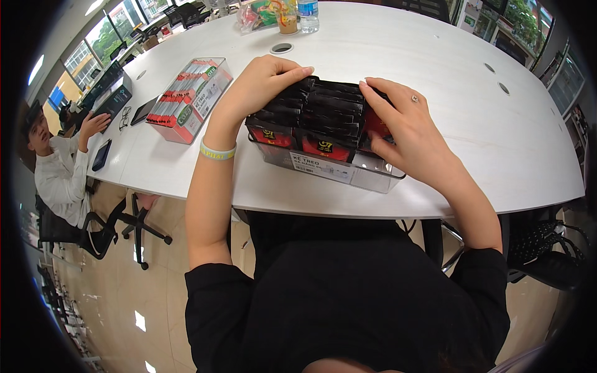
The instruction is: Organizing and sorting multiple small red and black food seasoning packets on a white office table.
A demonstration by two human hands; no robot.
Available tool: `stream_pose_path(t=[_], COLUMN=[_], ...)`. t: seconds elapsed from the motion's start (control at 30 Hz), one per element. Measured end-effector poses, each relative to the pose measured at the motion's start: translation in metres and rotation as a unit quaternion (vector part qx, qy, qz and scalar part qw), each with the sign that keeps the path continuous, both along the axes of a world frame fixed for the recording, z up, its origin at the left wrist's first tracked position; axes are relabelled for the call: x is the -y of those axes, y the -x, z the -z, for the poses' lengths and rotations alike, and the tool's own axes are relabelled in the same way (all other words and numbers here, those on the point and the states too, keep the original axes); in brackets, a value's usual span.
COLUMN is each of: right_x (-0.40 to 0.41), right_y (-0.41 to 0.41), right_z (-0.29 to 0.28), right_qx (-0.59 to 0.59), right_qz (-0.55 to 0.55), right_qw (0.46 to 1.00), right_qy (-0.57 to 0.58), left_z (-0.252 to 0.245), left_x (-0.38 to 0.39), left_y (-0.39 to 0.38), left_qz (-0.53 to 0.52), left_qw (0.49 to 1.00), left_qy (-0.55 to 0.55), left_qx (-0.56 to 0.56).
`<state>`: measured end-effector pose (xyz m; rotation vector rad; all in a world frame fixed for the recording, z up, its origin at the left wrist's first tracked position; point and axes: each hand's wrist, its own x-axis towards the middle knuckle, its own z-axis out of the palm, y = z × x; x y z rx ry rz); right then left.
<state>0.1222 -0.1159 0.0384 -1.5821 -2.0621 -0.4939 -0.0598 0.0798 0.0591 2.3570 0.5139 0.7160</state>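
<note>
A clear plastic bin (pixel 376 179) with a printed label stands near the table's front edge, holding several rows of black and red G7 coffee sachets (pixel 329 109). My left hand (pixel 266 81) rests on the far left corner of the sachets, its thumb along their top. At the right end, my right hand (pixel 403 126) has its fingertips on the sachets and its thumb inside the bin, beside a red sachet face. Whether either hand grips any sachet is unclear. A second clear bin (pixel 215 100), full of red and white Cozy packets (pixel 184 88), stands to the left.
On the white table (pixel 466 112) lie glasses (pixel 124 118), a dark phone (pixel 101 155) and a dark flat object (pixel 143 111). A water bottle (pixel 308 16), a drink cup (pixel 287 21) and a plastic bag (pixel 256 16) stand at the back. A person (pixel 63 163) sits at left by a box (pixel 114 95).
</note>
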Motion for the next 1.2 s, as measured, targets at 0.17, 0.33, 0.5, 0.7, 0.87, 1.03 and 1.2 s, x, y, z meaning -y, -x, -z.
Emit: stream_pose_path(t=[0.17,0.33,0.5,0.7,0.87,1.03,1.2], right_x=[0.0,0.002,0.002,0.002,0.001,0.001,0.001], right_y=[0.0,0.0,0.0,0.0,-0.001,-0.002,-0.003], right_z=[0.0,0.0,-0.001,-0.002,-0.001,-0.002,-0.001], right_qx=[0.007,0.007,0.014,0.014,0.015,0.005,0.002], right_qz=[-0.001,-0.006,-0.004,-0.007,0.0,-0.009,-0.006], right_qw=[1.0,1.0,1.0,1.0,1.0,1.0,1.0], right_qy=[-0.003,-0.009,-0.013,-0.007,0.0,0.006,0.012], left_z=[-0.001,0.0,-0.002,-0.004,-0.003,0.006,0.006], left_x=[-0.004,0.001,0.001,0.001,-0.004,-0.02,-0.018], left_y=[0.0,0.0,-0.001,0.001,-0.003,-0.005,-0.005], left_qz=[-0.002,0.001,0.016,0.035,0.071,0.133,0.125], left_qw=[0.999,0.999,0.999,0.998,0.995,0.972,0.97], left_qy=[-0.048,-0.033,-0.024,-0.008,0.061,0.186,0.205], left_qx=[-0.016,0.022,0.014,-0.06,-0.022,0.062,0.036])
